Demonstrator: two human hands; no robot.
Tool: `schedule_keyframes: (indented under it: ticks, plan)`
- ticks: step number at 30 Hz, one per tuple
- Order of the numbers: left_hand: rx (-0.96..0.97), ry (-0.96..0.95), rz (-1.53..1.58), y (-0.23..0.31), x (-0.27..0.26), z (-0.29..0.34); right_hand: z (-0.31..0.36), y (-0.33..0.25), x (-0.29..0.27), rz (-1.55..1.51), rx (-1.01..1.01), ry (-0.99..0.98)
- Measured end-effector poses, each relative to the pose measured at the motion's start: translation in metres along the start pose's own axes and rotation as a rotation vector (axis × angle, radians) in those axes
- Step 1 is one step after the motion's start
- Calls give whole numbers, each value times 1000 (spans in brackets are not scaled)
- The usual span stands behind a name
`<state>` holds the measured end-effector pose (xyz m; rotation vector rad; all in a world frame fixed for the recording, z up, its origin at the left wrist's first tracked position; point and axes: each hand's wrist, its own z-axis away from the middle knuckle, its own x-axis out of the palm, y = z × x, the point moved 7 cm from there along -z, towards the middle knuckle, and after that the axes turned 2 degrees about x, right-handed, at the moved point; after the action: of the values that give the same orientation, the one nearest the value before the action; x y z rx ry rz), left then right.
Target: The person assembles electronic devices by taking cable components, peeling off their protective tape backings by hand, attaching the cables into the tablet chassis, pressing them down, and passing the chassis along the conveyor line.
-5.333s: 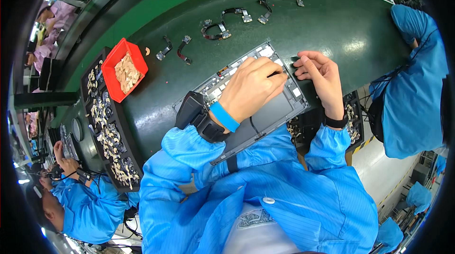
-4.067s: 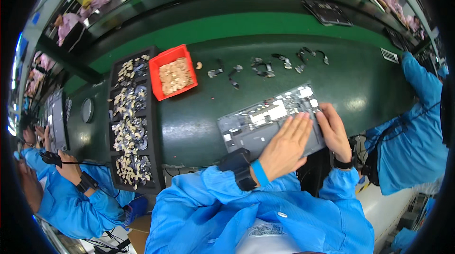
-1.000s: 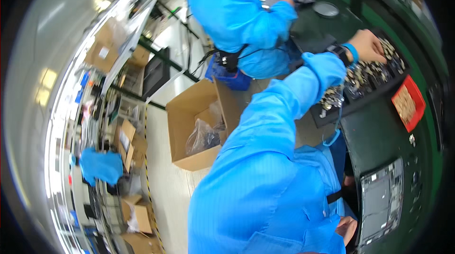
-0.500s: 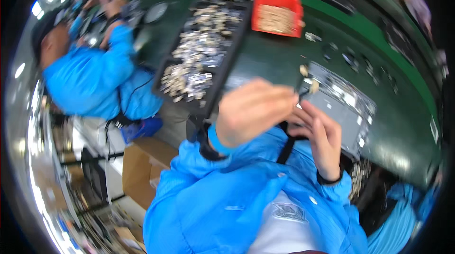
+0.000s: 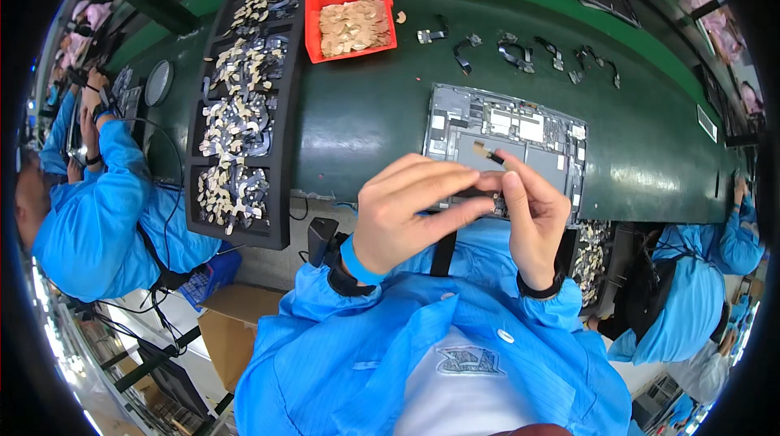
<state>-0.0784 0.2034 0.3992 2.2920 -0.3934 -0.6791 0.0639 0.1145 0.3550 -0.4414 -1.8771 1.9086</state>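
In front of my chest, my two hands meet at a small black flex cable (image 5: 494, 158) with a tan tab on its upper end. My right hand (image 5: 532, 221) pinches it between thumb and fingers. My left hand (image 5: 406, 212) closes its thumb and fingertips toward the cable's lower part, which the fingers mostly hide. Beyond and partly under the hands lies an opened laptop base (image 5: 573, 137) with its circuit board and grey battery area exposed.
A black compartment tray (image 5: 279, 111) holds piles of flex cables with tan pieces. Beside it stands a red bin (image 5: 311, 30) of tan pieces. Several loose flex cables (image 5: 515, 54) lie farther right on the green table (image 5: 357, 119). Co-workers in blue sit at both sides.
My view has swung, so tray and bin appear farther left. My hands stay together, with the left fingers lower and the tan-tabbed cable end clearer above the right fingertips.
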Motion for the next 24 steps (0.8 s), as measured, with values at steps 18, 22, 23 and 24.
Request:
schedule_keyframes:
  ticks: [18,22,23,24]
  plan:
    - [-608,134,688,-54,-20,36,-9,0,56,-260,-54,-380]
    - [-412,196,536,-41,-23,20,-7,-4,57,-228,-91,-349]
    - [-359,199,511,-37,-26,17,-5,-3,59,-249,-118,-350]
    - [-365,203,503,-39,-28,12,-7,-5,57,-257,-151,-352]
